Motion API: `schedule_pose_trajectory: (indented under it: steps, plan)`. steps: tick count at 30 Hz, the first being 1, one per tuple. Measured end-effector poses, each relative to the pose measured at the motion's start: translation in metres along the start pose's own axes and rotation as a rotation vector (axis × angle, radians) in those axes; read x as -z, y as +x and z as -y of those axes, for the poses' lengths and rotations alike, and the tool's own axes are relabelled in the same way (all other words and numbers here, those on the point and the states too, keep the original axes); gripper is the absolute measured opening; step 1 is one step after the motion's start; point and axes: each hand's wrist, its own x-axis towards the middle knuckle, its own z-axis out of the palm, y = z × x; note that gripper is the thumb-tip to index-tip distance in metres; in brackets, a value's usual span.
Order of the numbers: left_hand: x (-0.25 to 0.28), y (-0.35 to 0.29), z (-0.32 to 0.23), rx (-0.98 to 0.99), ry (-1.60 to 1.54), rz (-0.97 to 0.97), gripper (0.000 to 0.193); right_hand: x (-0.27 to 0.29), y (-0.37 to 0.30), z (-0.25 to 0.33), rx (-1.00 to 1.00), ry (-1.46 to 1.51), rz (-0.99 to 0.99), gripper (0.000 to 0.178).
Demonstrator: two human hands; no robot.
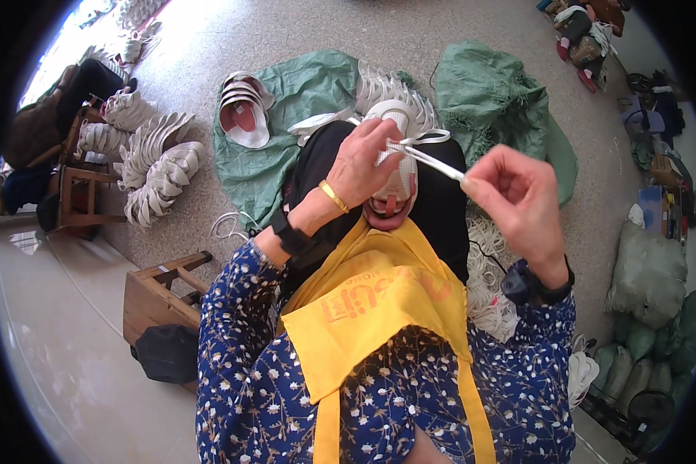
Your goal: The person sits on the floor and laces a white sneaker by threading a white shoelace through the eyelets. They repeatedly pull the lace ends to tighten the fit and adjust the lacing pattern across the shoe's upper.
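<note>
A white sneaker (399, 185) with a pink lining rests between my knees, its toe pointing away from me. My left hand (361, 164) lies over the sneaker's left side, its fingers closed on the white shoelace near the eyelets. From there the shoelace (435, 164) runs taut to my right hand (516, 203), which pinches it between thumb and fingertips, off to the right of the shoe. A loop of lace stands out above the taut strand. The fingertips of my left hand partly hide the lacing.
White shoe uppers (243, 116) sit on green sacking (294, 81). More green sacking (491, 100) lies at right. Stacked uppers (162, 166) stand at left by a wooden stool (162, 298). Loose laces (483, 267) lie by my right leg; a stuffed sack (648, 274) is far right.
</note>
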Motion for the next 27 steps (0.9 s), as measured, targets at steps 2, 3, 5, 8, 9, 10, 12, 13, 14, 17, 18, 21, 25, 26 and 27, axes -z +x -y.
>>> schedule_pose_trajectory:
  steps: [2, 3, 5, 8, 9, 10, 12, 13, 14, 17, 18, 21, 25, 26, 27]
  plan:
    - [0.009, 0.009, -0.028, 0.011, -0.124, 0.071, 0.017, 0.003, 0.011, -0.007, 0.062, 0.006, -0.013, 0.008]
    - [0.013, 0.014, -0.039, 0.014, -0.185, 0.104, 0.016, 0.005, 0.017, -0.009, 0.096, 0.006, -0.020, 0.007]
    - [0.015, 0.018, -0.048, 0.042, -0.290, 0.129, 0.008, 0.011, 0.025, -0.009, 0.054, 0.079, 0.032, 0.007]
    - [0.013, 0.022, -0.055, 0.164, -0.532, 0.114, 0.006, 0.007, 0.035, -0.017, 0.129, 0.270, 0.041, 0.012]
    - [0.012, 0.023, -0.054, 0.209, -0.568, 0.107, 0.007, 0.004, 0.037, -0.019, 0.158, 0.320, 0.004, 0.012]
    - [0.010, 0.024, -0.052, 0.254, -0.604, 0.099, 0.008, 0.002, 0.039, -0.020, 0.186, 0.370, -0.033, 0.012]
    - [0.012, 0.026, -0.051, 0.325, -0.659, 0.120, 0.011, 0.004, 0.045, -0.024, 0.197, 0.407, -0.076, 0.012]
    - [0.010, 0.027, -0.051, 0.307, -0.651, 0.107, 0.011, 0.007, 0.049, -0.026, 0.178, 0.392, -0.087, 0.012]
    - [0.008, 0.027, -0.050, 0.289, -0.642, 0.093, 0.011, 0.009, 0.051, -0.027, 0.160, 0.378, -0.097, 0.012]
    - [0.001, 0.031, -0.052, 0.247, -0.728, 0.044, 0.010, 0.010, 0.056, -0.022, 0.120, 0.312, -0.125, 0.013]
    - [0.000, 0.032, -0.055, 0.235, -0.776, 0.027, 0.010, 0.009, 0.058, -0.022, 0.131, 0.312, -0.117, 0.013]
    - [-0.003, 0.038, -0.062, 0.265, -0.908, -0.010, 0.008, 0.004, 0.062, -0.023, 0.135, 0.300, -0.098, 0.014]
    - [0.000, 0.036, -0.057, 0.354, -1.030, 0.015, 0.009, -0.005, 0.065, -0.024, 0.109, 0.311, -0.093, 0.017]
    - [0.001, 0.036, -0.058, 0.375, -1.046, 0.017, 0.009, -0.006, 0.067, -0.026, 0.112, 0.326, -0.091, 0.018]
    - [0.002, 0.036, -0.059, 0.396, -1.063, 0.019, 0.010, -0.006, 0.067, -0.029, 0.094, 0.351, -0.076, 0.019]
